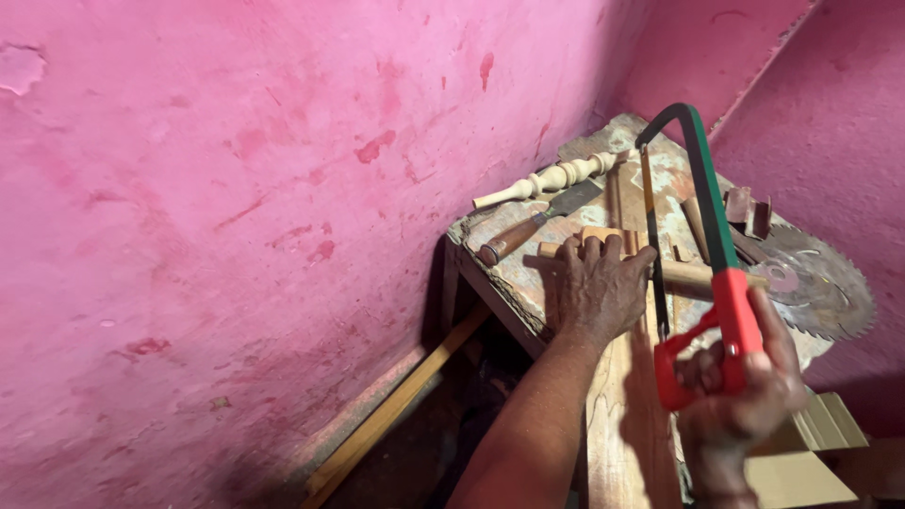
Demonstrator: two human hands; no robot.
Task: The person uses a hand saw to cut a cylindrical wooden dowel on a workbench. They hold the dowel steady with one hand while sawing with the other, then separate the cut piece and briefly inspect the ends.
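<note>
My left hand (596, 281) presses down on a round wooden dowel (698, 277) that lies across the worn workbench (509, 273). My right hand (745, 391) grips the red handle of a hacksaw (712, 221) with a green and black frame. The saw's blade runs down just right of my left fingers and meets the dowel.
A turned pale wooden spindle (551, 179) and a chisel with a wooden handle (533, 224) lie at the bench's far side. A circular saw blade (815, 283) rests on the right. Small wood pieces (749, 209) sit behind it. Pink walls close in on the left and back. A wooden strip (396, 410) leans below.
</note>
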